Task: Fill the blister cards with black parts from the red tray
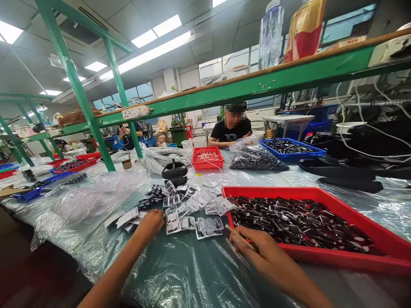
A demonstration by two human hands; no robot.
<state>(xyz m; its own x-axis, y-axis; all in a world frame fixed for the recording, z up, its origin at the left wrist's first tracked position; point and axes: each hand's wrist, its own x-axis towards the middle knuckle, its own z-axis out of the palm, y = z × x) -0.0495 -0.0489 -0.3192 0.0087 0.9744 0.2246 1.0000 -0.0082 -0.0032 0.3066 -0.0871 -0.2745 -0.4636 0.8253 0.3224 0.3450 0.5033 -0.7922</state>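
My left hand [152, 223] is closed, fingers curled, beside the small clear-and-white packets [173, 220] on the plastic-covered table. What its fingertips pinch, if anything, is too small to make out. Flat white cards [127, 217] lie just left of it. My right hand [258, 250] grips a thin tan stick-like tool [239, 235], its tip pointing up and left. That hand is over the near left corner of a large red tray [321, 252], which holds many small black parts [298, 220] with shiny strips.
Behind the packets lie a black case [175, 171], a coil of white cable [160, 158] and a small red tray [208, 163]. A bag of black parts [257, 159] sits near a blue tray [292, 155]. Across the table sits a person [229, 128], under a green shelf [224, 90].
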